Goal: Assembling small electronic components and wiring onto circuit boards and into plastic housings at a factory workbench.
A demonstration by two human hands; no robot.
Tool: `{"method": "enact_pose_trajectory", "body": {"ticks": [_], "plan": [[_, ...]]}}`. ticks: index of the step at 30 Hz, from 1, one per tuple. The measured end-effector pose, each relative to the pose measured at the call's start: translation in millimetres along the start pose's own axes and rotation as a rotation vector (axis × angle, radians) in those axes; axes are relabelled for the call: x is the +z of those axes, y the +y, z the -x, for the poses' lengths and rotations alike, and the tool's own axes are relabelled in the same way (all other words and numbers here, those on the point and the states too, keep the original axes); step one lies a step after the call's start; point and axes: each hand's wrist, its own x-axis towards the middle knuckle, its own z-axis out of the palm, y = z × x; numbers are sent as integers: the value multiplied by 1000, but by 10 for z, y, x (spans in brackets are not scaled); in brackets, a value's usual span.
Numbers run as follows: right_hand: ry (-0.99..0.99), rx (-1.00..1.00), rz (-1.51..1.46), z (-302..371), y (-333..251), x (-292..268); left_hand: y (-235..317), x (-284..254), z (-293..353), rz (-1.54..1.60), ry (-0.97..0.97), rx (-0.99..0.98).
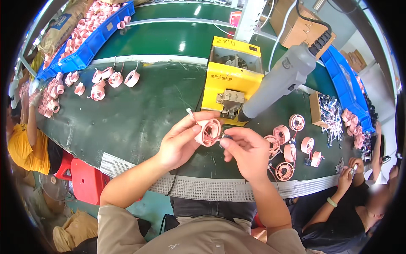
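Note:
My left hand (179, 142) holds a pink round plastic housing (200, 136), its fingers and thumb around the side and its hollow face turned toward my right hand. Thin wires run inside the housing, and a lead with a small white connector (189, 110) sticks up from it. My right hand (247, 150) pinches a small dark part (227, 136) at the end of the wires, close beside the housing. What exactly this part is cannot be made out. Just beyond both hands stands a yellow bench machine (232, 82) with a metal head.
A thick grey powered tool (277, 80) with a black cable leans over the machine. Several pink housings with wires (289, 152) lie at right, others (114, 79) at left. Blue bins (80, 59) of parts and a box of wires (315, 109) flank the bench. Co-workers sit on either side.

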Motion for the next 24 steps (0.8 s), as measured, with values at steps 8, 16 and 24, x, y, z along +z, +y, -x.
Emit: {"method": "enact_pose_trajectory", "body": {"ticks": [8,16,24], "plan": [[-53,-201,-8,-33,114,85,-75,97,38,95,-127,-60],[158,-426,88,-58,153,175,-150,181,62,38,-180,21],[91,-345,384,-44,91,-35,41,63,22,-259,-21,-348]]}}
